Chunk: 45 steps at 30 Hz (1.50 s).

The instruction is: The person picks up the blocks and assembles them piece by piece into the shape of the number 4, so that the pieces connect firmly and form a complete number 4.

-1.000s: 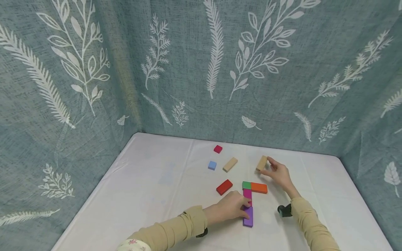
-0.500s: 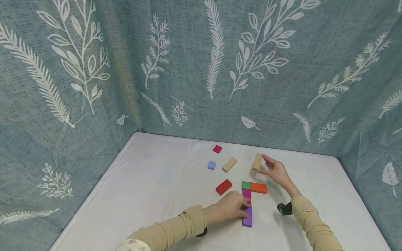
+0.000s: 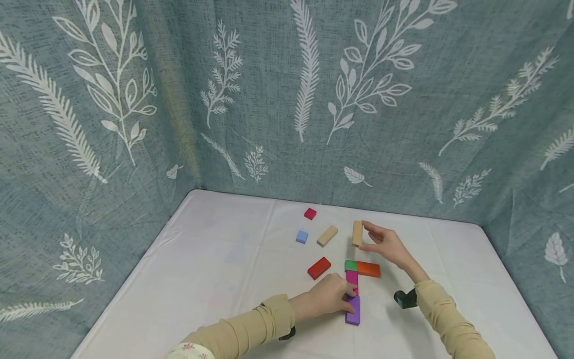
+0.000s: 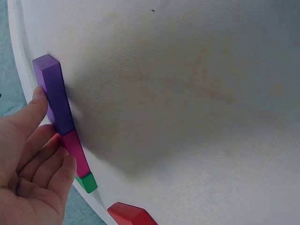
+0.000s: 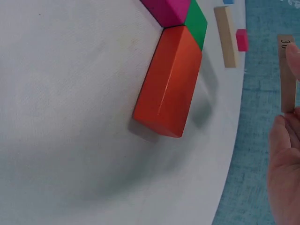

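placement seems in hand: our right hand [image 3: 386, 244] pinches a wooden block [image 3: 357, 233], raised beyond the green block [image 3: 351, 266]; our left hand [image 3: 329, 295], relaxed, touches the purple block [image 3: 353, 317]. next likely needs gentle lowering.

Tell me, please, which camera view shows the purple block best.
The left wrist view: there the purple block appears large, though the left hand covers part of one side. The head view shows it small, also partly covered by that hand. The right wrist view does not show it.
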Each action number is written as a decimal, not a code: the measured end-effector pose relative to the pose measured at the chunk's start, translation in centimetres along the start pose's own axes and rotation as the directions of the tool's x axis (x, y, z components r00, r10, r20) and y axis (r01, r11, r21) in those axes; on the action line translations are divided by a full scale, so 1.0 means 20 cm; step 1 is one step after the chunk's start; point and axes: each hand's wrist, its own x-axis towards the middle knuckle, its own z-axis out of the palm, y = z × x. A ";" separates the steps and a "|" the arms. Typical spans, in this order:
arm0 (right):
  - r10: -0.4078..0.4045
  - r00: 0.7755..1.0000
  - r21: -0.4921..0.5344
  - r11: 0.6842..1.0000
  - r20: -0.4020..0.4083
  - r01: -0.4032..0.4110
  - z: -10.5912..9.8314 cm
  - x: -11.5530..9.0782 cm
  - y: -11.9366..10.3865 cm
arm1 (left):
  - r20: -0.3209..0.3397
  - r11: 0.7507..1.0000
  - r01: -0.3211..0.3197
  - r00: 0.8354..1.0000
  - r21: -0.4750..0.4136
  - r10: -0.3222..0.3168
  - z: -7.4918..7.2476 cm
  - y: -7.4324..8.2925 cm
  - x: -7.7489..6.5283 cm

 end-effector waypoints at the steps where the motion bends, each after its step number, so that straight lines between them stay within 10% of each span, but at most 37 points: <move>1: -0.004 1.000 -0.001 1.000 0.005 0.004 0.00 0.00 -0.01 | -0.003 1.000 -0.001 1.000 0.007 0.001 0.00 0.00 0.00; 45: 0.088 0.993 -0.197 0.978 0.078 -0.071 0.09 0.02 0.12 | 0.020 1.000 -0.026 0.999 -0.016 0.027 -0.02 0.00 0.00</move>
